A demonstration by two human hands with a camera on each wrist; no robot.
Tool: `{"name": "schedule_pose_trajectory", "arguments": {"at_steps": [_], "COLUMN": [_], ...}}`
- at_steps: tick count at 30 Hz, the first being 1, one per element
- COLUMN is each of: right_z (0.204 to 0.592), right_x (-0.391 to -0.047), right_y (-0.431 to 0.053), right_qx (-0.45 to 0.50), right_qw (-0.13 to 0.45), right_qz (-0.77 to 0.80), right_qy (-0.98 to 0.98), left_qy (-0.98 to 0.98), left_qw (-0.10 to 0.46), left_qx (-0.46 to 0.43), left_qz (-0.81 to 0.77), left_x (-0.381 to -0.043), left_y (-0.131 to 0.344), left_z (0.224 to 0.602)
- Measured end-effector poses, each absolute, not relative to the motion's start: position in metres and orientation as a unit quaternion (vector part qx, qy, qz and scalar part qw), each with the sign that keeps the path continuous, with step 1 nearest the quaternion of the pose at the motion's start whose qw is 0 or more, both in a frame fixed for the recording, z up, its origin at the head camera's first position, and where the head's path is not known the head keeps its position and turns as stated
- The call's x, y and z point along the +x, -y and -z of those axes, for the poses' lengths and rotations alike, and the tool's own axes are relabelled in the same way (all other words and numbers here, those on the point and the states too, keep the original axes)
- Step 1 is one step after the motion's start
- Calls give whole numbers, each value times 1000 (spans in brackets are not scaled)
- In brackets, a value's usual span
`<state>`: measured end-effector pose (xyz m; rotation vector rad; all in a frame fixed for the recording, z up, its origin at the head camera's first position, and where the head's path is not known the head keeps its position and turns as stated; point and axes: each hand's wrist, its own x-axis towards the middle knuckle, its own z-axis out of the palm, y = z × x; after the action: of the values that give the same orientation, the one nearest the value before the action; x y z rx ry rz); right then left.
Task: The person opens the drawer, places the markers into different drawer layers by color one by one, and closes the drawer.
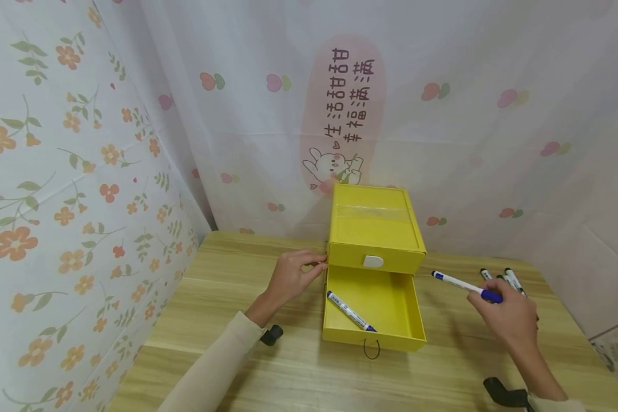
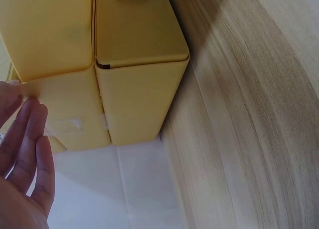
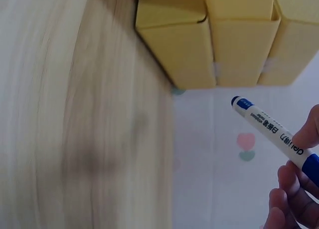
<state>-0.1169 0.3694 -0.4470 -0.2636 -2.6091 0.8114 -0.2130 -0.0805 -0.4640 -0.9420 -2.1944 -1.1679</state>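
A yellow drawer box (image 1: 373, 217) stands at the back of the table. Its middle drawer (image 1: 393, 303) is pulled out, and a blue-and-white whiteboard marker (image 1: 350, 310) lies slantwise inside. My left hand (image 1: 294, 278) touches the box's left side by the front edge, with its fingers (image 2: 37, 121) fairly straight. To the right of the box, my right hand (image 1: 510, 315) pinches another blue whiteboard marker (image 3: 271, 131) between thumb and fingers. That marker's dark end points left toward the box, above the table.
Several more markers (image 1: 514, 280) lie on the wooden table (image 1: 226, 274) behind the right hand, which partly hides them. A black loop handle (image 1: 372, 349) hangs from the drawer front. A patterned curtain (image 1: 257, 114) hangs behind the table, with another floral one (image 1: 82, 229) at left.
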Motion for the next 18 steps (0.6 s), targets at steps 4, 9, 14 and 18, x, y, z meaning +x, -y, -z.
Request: {"name": "schedule_pose_trajectory", "arguments": {"at_steps": [4, 9, 14, 18], "right_z": [440, 433, 425, 418], "right_x": [-112, -108, -102, -96], "right_y": [-358, -348, -341, -335], "right_qx": [-79, -57, -29, 6], "right_qw": [216, 243, 262, 282], "right_qz": [-292, -288, -284, -277], "right_qy": [928, 925, 922, 918], "left_qy": [804, 805, 805, 810], "left_qw": [231, 233, 241, 234], "left_qx": [-341, -339, -339, -336], "left_qz": [428, 428, 422, 420], "left_x": [-213, -213, -213, -213], "left_y": [81, 81, 80, 81], "left_z": [463, 464, 464, 464]}}
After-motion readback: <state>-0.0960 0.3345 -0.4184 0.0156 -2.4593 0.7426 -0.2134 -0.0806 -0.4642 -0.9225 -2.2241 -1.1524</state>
